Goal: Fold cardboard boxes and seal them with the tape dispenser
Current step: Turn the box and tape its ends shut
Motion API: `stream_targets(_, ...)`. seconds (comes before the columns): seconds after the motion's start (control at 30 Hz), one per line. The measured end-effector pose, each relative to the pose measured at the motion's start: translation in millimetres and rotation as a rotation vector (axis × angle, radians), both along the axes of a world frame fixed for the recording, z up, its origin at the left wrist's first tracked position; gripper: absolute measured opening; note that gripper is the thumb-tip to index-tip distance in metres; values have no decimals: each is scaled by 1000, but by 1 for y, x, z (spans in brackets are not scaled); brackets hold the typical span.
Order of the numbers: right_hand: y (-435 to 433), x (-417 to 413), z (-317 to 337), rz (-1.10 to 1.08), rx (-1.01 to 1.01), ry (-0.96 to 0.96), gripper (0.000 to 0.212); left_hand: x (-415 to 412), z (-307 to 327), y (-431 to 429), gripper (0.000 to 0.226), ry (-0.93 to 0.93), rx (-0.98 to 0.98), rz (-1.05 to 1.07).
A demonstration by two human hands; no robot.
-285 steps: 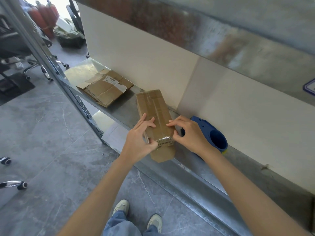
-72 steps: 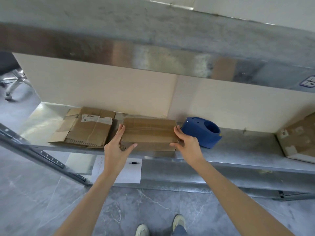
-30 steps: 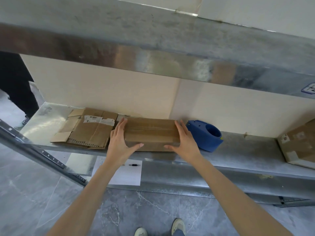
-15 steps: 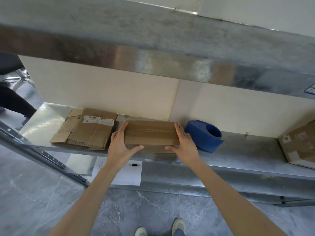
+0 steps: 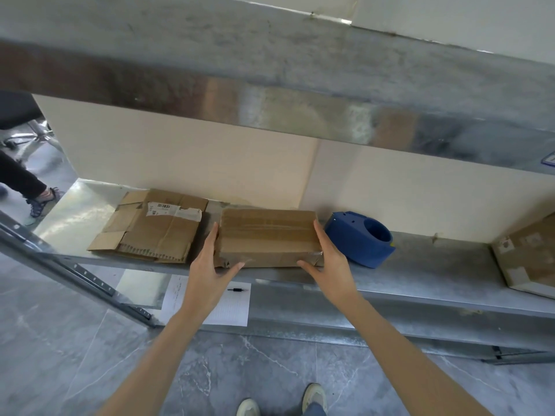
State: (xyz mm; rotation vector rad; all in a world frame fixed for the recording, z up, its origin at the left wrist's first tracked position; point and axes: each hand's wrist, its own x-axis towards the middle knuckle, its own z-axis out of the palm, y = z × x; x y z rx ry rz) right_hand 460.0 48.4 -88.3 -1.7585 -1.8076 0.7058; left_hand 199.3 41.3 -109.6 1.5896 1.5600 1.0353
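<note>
A small taped cardboard box (image 5: 267, 235) lies on the metal shelf (image 5: 420, 265). My left hand (image 5: 208, 265) rests flat against its left end, fingers straight, thumb along the front face. My right hand (image 5: 329, 259) presses the right end the same way. A flattened cardboard box (image 5: 153, 226) with a white label lies to the left of it. The blue tape dispenser (image 5: 360, 238) sits just right of my right hand, untouched.
Another cardboard box (image 5: 528, 253) stands at the shelf's far right. A steel upper shelf (image 5: 270, 85) overhangs closely. A paper sheet with a pen (image 5: 216, 301) lies on the lower level. A person's leg and shoe (image 5: 33, 196) show at far left.
The box has been turned from lengthwise to crosswise since 9.5 s ago. Over the last second both hands and the box stay nearly still; the person at left has stepped.
</note>
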Motion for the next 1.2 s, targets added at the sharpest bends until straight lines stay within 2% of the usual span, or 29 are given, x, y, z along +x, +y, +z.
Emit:
stream_targets(0.2, -11, -6, -3, -23, -45, 56, 101, 4, -5, -9, 103, -3, -17, -29)
stream_targets(0.47, -12, -3, -6, 43, -57, 10, 106, 1, -15, -10, 101, 16, -33, -13)
stream_targets(0.6, -17, 1, -7, -37, -34, 60, 102, -3, -25, -13, 91, -32, -71, 60)
stream_targets(0.73, -22, 5, -13, -1, -58, 24, 100, -1, -26, -19, 77, 3, -100, 78)
stream_targets(0.93, -16, 0, 8, -89, 0, 85, 79, 4, -2, -21, 72, -35, -30, 109)
stream_targets(1.07, -8, -3, 26, -180, 56, 188, 79, 1, 17, -16, 68, -74, 40, 91)
stream_targets(1.2, -8, -1, 39, -181, 47, 238, 84, -5, 28, -11, 75, -114, 42, 73)
